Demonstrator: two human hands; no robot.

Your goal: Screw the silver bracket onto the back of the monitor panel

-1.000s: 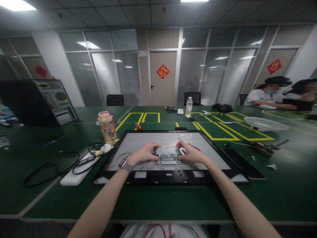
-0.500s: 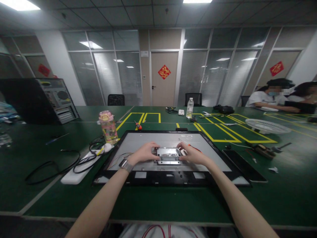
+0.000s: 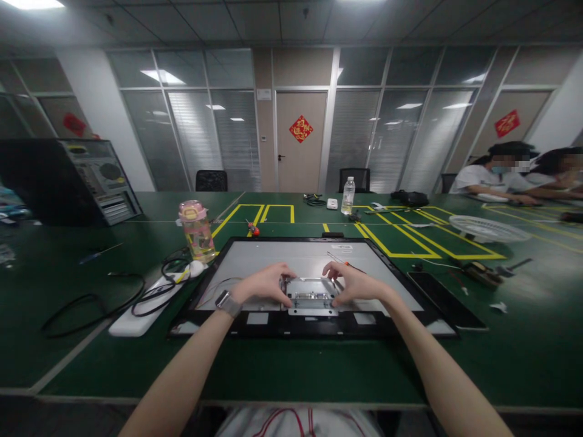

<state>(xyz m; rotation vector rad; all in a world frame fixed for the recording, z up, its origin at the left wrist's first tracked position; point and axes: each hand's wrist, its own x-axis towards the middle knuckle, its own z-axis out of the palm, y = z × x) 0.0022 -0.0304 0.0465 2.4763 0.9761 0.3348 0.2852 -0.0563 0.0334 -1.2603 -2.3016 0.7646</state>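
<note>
A metal bracket box (image 3: 311, 287) with a row of connectors lies between my two hands, over the back of a flat display panel (image 3: 277, 249) with a black frame. My left hand (image 3: 271, 284) grips its left end, fingers at the far corner and thumb at the near one. At the right end my right hand (image 3: 348, 284) does the same, thumb against the near edge. Whether the box touches the panel I cannot tell. Thin wires (image 3: 214, 290) lie on the panel's left side. Partly behind my right hand is a screwdriver with an orange-red handle (image 3: 354, 266).
To the left are a pink-lidded bottle (image 3: 198, 233), a white power strip (image 3: 141, 315) with black cables and a computer case (image 3: 68, 182). A dark slab (image 3: 446, 300) lies right of the panel, near a brown tool (image 3: 480, 274). Two people sit at the far right.
Both hands have brought the metal bracket box a little closer to my body, toward the panel's near edge. My grip on its two ends stays much the same.
</note>
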